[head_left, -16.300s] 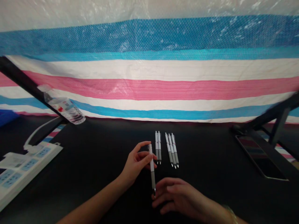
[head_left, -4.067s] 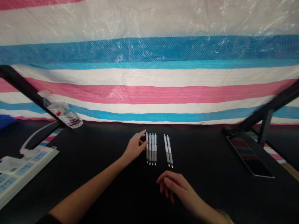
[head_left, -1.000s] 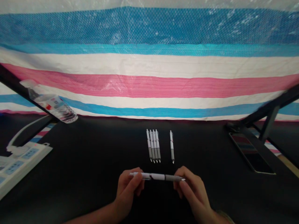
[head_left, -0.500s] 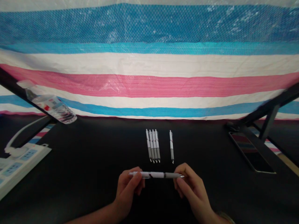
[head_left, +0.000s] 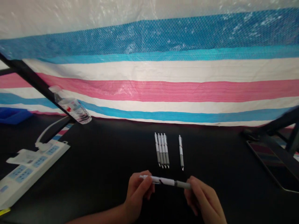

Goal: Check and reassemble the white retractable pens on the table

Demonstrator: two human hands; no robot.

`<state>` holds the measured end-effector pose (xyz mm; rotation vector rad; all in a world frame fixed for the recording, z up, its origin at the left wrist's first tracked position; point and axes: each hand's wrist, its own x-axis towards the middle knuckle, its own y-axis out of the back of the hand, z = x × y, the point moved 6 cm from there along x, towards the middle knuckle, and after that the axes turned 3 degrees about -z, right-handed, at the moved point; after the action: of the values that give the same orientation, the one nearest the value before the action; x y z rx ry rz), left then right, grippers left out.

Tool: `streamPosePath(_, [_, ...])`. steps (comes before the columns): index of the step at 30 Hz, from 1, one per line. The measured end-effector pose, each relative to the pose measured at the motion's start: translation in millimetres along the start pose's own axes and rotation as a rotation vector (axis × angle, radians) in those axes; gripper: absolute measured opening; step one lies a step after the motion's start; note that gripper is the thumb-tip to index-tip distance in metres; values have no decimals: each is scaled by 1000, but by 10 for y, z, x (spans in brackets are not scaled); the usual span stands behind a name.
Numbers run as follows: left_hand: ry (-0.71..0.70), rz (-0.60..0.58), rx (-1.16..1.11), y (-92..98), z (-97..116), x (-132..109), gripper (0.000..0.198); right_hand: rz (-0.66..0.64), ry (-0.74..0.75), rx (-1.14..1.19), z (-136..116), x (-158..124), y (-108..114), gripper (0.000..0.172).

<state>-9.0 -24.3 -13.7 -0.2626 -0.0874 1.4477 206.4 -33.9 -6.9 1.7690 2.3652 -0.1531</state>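
Observation:
A white pen with a grey grip is held level between my two hands, above the black table. My left hand pinches its push-button end, thumb on top. The fingers of my right hand close around the grey grip and hide the tip. Beyond them, several matching pens lie side by side in a row, tips toward me. One more pen lies apart, to the right of that row.
On the left are a white power strip with a plug in it and a tilted clear bottle. A dark phone lies at the right by a black support. A striped sheet hangs behind the table.
My right hand has shifted its hold over the pen's tip, which showed before. The pen now slants slightly down to the right. The whole view has turned left.

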Motion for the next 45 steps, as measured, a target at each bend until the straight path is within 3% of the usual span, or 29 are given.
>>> streamPosePath(4, [3, 32, -6, 16, -34, -5, 56, 22, 39, 27, -1, 21, 27, 48])
streamPosePath(9, [-8, 36, -1, 24, -9, -18, 57, 12, -44, 5, 58, 30, 6, 60])
streamPosePath(12, [-9, 36, -2, 22, 27, -10, 56, 51, 20, 9, -14, 23, 21, 48])
streamPosePath(18, [-6, 63, -18, 65, 5, 15, 53, 10, 82, 172, -64, -5, 2, 26])
streamPosePath(22, [-18, 74, -4, 79, 6, 10, 52, 112, 154, 347, -56, -11, 77, 19])
streamPosePath(27, [-42, 107, -14, 97, 51, 23, 53, 367, 261, 504, -134, -14, 247, 13])
streamPosePath(30, [-52, 125, -24, 117, 59, 32, 51, 420, 297, 545, -189, -19, 284, 10])
streamPosePath(45, [0, 106, -44, 95, 19, 35, 52, 280, 280, 585, -185, 10, 159, 13])
